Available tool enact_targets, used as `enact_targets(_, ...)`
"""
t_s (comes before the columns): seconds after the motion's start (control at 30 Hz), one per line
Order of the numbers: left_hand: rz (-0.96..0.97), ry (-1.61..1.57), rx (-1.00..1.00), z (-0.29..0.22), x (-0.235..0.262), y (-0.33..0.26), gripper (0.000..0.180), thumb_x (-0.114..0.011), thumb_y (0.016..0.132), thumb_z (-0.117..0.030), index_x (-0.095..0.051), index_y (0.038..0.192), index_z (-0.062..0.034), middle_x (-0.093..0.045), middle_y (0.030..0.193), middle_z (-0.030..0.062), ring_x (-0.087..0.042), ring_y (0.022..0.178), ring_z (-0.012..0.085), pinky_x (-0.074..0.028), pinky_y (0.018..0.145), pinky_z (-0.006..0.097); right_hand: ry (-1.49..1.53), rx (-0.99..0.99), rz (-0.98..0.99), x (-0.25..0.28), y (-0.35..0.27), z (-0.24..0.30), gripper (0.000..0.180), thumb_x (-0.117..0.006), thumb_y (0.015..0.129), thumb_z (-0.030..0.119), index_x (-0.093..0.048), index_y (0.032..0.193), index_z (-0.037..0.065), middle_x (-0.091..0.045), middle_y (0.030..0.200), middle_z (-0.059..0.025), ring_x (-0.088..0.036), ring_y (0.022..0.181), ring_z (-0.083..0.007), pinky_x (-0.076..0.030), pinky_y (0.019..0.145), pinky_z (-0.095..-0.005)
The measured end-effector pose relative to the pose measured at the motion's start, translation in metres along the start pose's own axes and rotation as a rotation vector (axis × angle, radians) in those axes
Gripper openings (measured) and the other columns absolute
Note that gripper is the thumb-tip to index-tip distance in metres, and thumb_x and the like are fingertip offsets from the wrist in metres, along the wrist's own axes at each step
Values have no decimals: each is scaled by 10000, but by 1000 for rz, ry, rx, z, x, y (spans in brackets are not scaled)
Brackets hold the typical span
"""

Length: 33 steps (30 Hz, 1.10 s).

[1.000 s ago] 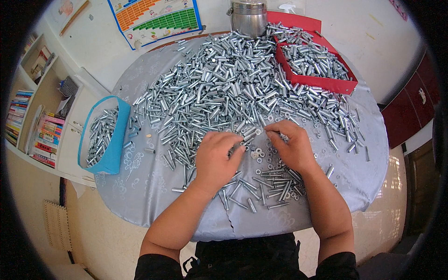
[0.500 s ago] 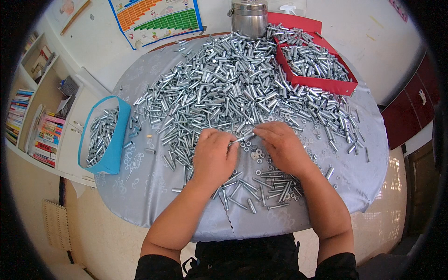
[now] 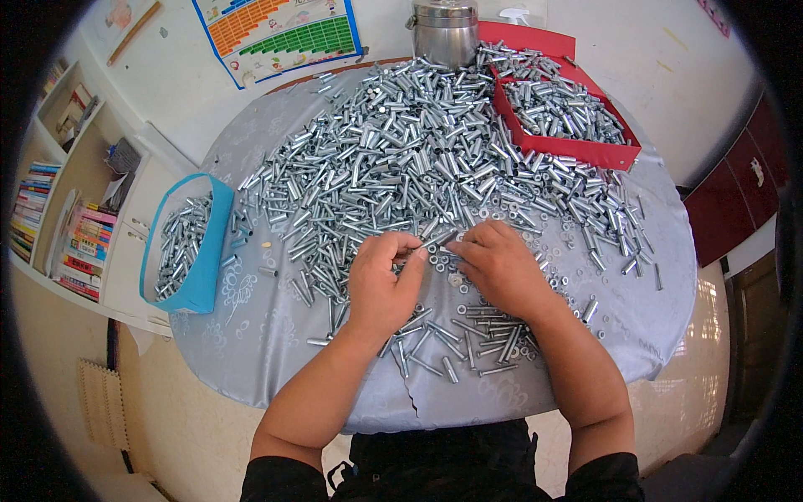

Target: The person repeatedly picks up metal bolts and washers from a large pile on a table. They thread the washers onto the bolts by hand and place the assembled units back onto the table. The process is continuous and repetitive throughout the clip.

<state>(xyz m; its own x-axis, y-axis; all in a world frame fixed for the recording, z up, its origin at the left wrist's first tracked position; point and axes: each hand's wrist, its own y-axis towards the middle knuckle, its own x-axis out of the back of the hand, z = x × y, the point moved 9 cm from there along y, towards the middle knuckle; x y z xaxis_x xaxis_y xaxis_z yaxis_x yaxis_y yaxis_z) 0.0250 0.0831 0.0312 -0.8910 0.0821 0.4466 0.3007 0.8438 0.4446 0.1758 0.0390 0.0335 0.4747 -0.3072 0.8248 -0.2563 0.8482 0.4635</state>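
Observation:
My left hand (image 3: 385, 272) pinches thumb against forefinger at the near edge of a big heap of silvery metal sleeves and bolts (image 3: 393, 142). From its fingertips a shiny metal sleeve (image 3: 441, 238) slants up to the right; whether a bolt sits inside I cannot tell. Just right of it, my right hand (image 3: 504, 266) is closed with curled fingers, low over the loose nuts (image 3: 464, 289); anything in its fingertips is hidden. Between my forearms lie several loose bolts (image 3: 498, 335) and a short sleeve (image 3: 451, 370).
At the left stands a blue fabric bin (image 3: 209, 259) of sleeves. A red box (image 3: 577, 149) with more metal parts sits at the back right, near a steel pot (image 3: 445, 38). The grey tablecloth (image 3: 276, 360) has a tear near the front edge.
My hands have drawn slightly apart; the right fingertips have come off the metal piece and moved down toward the nuts. The left hand stays almost in place.

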Motion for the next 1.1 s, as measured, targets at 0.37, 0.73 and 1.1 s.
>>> enact_targets(0.37, 45, -75, 44, 4, -6, -3, 118, -660, 848, -54, -630, 948, 0, -613, 873, 82, -598, 757, 151, -494, 696, 288, 88, -178, 2, 9, 1, -9, 385, -636, 787, 25, -615, 1170, 65, -604, 958, -139, -576, 924, -324, -480, 826, -398)
enact_targets(0.73, 24, -61, 13, -4, -6, -2, 90, -665, 826, -74, -636, 892, -21, -635, 789, 98, -604, 739, 223, -495, 666, 332, 1072, -617, -237, 1, -18, -54, 185, -587, 935, 33, -572, 1104, -41, -661, 975, -78, -649, 863, -137, -521, 785, -266)
enact_targets(1.1, 38, -26, -3, -4, -6, -2, 75, -664, 826, -89, -639, 874, -36, -644, 773, 83, -589, 737, 234, -472, 678, 348, 1116, -591, -212, -4, -18, -52, 200, -567, 941, 17, -556, 1133, -41, -666, 970, -102, -665, 895, -167, -535, 793, -285)
